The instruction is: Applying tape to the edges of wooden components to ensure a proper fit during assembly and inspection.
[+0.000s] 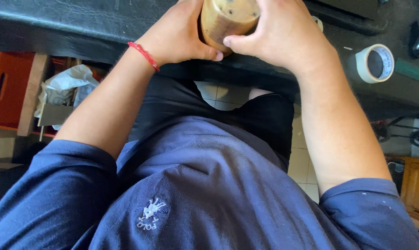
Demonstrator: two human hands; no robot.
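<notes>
Held between both hands at the top of the view: a rounded wooden piece [225,21], tan, with darker grain streaks and a few dark specks on its lighter end face. Cut off by the upper frame edge, so full shape not readable. Sits over the near edge of a black work surface [80,32], whether resting on it or lifted clear not to be told.

Left hand [179,34] wrapped around the left flank of the piece, thumb pressed along its lower curve, thumb tip just beside the other hand's thumb. Right hand [283,34] clasped on the right flank, thumb laid across the front of the wood, fingers curled behind and out of sight. Both grips closed on the wood, touching it on opposite sides.

Around the left wrist, just below that grip, a thin red string bracelet [143,55].

To the right of the right hand, well apart from it, a roll of pale tape [375,63] lying on the dark surface, its hole facing up. Beyond that, at the frame's corner, a small dark object, too blurred to name.

Below the grip, both bare forearms running down to navy blue sleeves, and a navy shirt [218,194] filling the lower view. Under the table edge, pale floor tiles [302,162]. Down-left of the left hand, crumpled white paper [66,85] beside an orange crate [8,85].
</notes>
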